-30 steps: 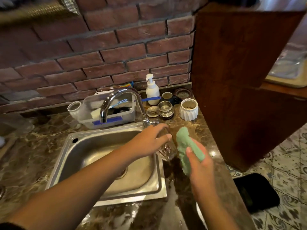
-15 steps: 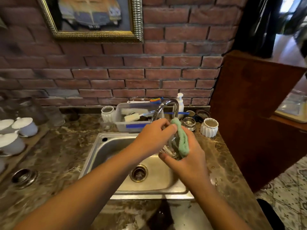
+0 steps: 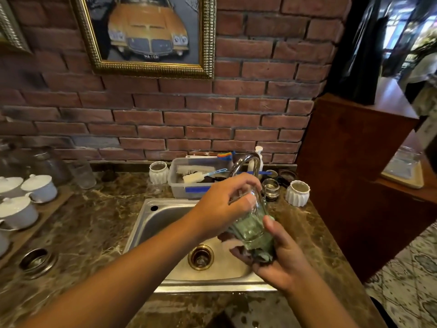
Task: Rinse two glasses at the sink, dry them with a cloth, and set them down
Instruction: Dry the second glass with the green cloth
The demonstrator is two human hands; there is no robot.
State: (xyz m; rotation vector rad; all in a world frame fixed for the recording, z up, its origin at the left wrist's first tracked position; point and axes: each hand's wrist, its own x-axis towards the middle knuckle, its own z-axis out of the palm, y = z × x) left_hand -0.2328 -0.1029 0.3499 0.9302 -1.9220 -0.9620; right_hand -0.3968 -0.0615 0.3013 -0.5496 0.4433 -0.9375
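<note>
Over sink [image 3: 151,217]: clear faceted glass [image 3: 251,221].

Two bare forearms, no sleeves, hands [image 3: 222,209] without rings or watch

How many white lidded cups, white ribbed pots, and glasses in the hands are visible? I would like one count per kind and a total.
White lidded cups: 4
White ribbed pots: 2
Glass in the hands: 1
Total: 7

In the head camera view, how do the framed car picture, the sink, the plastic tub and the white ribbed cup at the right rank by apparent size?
1. framed car picture, cut off at the top
2. sink, partly hidden by arms
3. plastic tub
4. white ribbed cup
</note>
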